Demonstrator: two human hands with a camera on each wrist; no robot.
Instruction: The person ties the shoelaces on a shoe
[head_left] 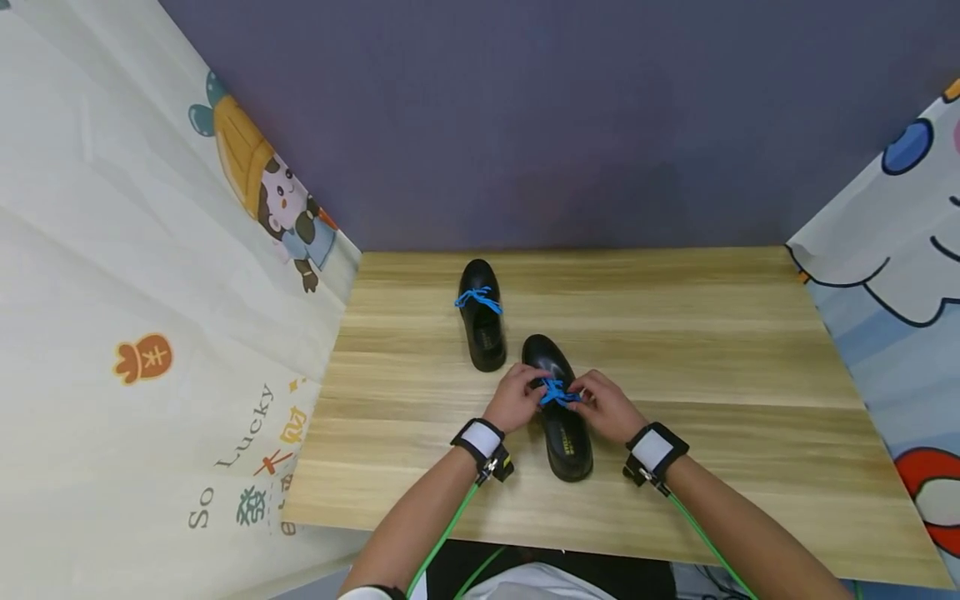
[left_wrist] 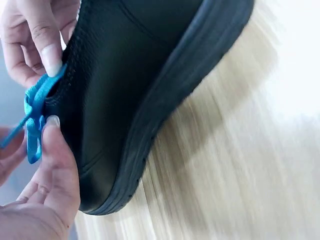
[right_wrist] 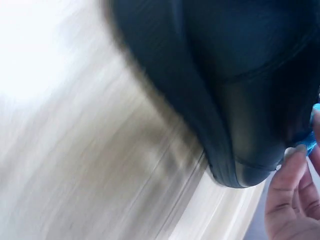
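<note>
Two black shoes stand on the wooden table [head_left: 712,350]. The near shoe [head_left: 558,408] carries a blue lace [head_left: 557,393], and both hands meet over it. My left hand [head_left: 516,397] pinches the lace [left_wrist: 34,117] between thumb and fingers at the shoe's side [left_wrist: 130,90]. From the right, my right hand [head_left: 603,406] holds the lace too; in the right wrist view only its fingers [right_wrist: 287,195] and a blue sliver [right_wrist: 314,112] show beside the blurred shoe [right_wrist: 240,85]. The far shoe [head_left: 482,315] sits apart with its blue lace tied in a bow [head_left: 477,299].
Printed cartoon curtains hang at the left [head_left: 150,292] and right [head_left: 900,275] of the table. A purple wall [head_left: 562,117] closes the back. Green cables [head_left: 442,533] run from black wrist straps [head_left: 482,446] along both forearms.
</note>
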